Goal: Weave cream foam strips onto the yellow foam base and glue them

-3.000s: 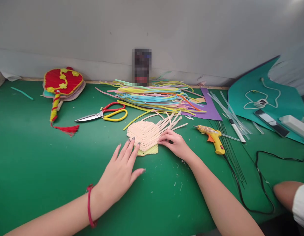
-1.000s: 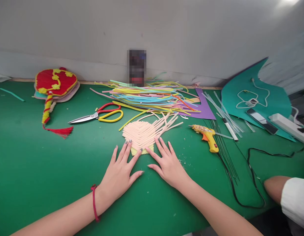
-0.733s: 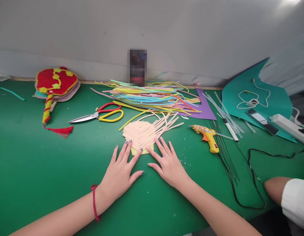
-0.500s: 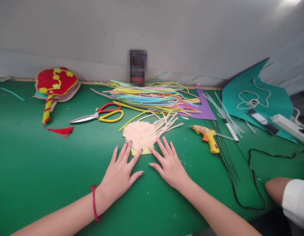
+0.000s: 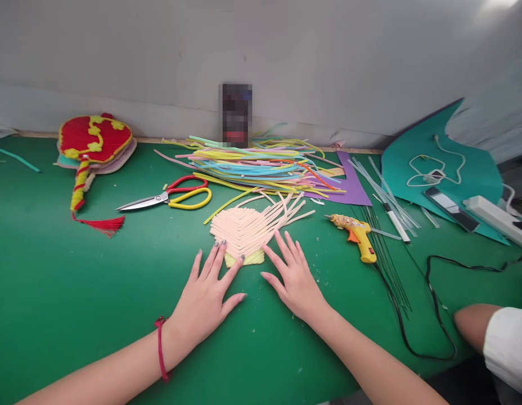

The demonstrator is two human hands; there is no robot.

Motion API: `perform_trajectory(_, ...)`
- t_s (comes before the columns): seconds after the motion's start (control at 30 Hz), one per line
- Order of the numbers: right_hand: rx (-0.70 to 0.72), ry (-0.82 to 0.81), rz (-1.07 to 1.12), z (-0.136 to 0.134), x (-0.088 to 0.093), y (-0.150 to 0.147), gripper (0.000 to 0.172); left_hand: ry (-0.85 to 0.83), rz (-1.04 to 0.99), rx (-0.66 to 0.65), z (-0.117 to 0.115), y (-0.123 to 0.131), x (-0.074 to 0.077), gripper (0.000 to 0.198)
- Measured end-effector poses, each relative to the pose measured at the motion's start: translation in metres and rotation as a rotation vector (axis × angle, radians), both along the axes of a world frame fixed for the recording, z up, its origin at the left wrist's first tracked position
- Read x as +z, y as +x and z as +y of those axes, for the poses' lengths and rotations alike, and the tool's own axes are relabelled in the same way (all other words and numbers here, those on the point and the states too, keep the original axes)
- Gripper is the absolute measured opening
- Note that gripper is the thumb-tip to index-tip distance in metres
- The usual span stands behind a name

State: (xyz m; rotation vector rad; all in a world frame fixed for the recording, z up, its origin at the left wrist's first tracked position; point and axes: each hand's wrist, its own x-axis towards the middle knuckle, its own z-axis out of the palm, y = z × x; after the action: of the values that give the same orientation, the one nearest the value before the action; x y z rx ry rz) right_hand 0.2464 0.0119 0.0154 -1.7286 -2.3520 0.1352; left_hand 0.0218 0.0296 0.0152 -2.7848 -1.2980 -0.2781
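A leaf-like shape of pale peach pipe cleaners (image 5: 239,228), laid in a chevron pattern, lies flat on the green table. Loose ends fan out at its upper right, and a pale yellow layer (image 5: 255,259) shows beneath its lower edge. My left hand (image 5: 210,287) is spread, palm down, its fingertips resting on the shape's lower left edge. On the other side my right hand (image 5: 298,278) is spread too, with fingertips at the lower right edge. Neither hand grasps anything. Scissors (image 5: 168,197) with one red and one yellow handle lie to the upper left.
Behind lies a heap of coloured pipe cleaners (image 5: 261,166) before a dark upright blurred object (image 5: 235,115). A red and yellow fan (image 5: 94,138) is far left. To the right lie a yellow glue gun (image 5: 360,239), its black cord, glue sticks (image 5: 404,211) and a power strip (image 5: 497,219). Another person's arm (image 5: 476,323) shows lower right.
My right hand has shifted slightly up and to the right, its thumb and index finger moving outward along the edge. My left hand and the peach shape stay nearly still.
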Motion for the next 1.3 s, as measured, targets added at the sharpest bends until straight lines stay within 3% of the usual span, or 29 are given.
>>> perform_trajectory(0.2, -0.009, 0.000, 0.066, 0.001, 0.003, 0.002, 0.052, 0.009, -0.032, 0.052, -0.005, 0.002, 0.006, 0.061)
perform_trajectory(0.37, 0.047, -0.016, 0.103, 0.002, 0.001, 0.000, 0.057, 0.053, -0.040, -0.038, -0.017, 0.005, 0.009, 0.056)
perform_trajectory(0.43, 0.056, -0.026, 0.099, 0.003, 0.000, -0.001, 0.060, 0.042, -0.033, -0.013, -0.019, 0.006, 0.009, 0.058)
perform_trajectory(0.53, 0.051, -0.031, 0.081, 0.003, -0.002, -0.002, 0.063, 0.023, -0.016, 0.053, -0.018, 0.006, 0.007, 0.062)
perform_trajectory(1.0, 0.052, -0.042, 0.035, 0.003, 0.000, -0.003, 0.062, 0.030, -0.009, 0.099, -0.002, 0.000, 0.005, 0.065)
perform_trajectory(1.3, 0.156, 0.029, -0.043, 0.003, 0.000, -0.006, 0.061, -0.043, -0.014, -0.047, 0.011, -0.002, -0.003, 0.061)
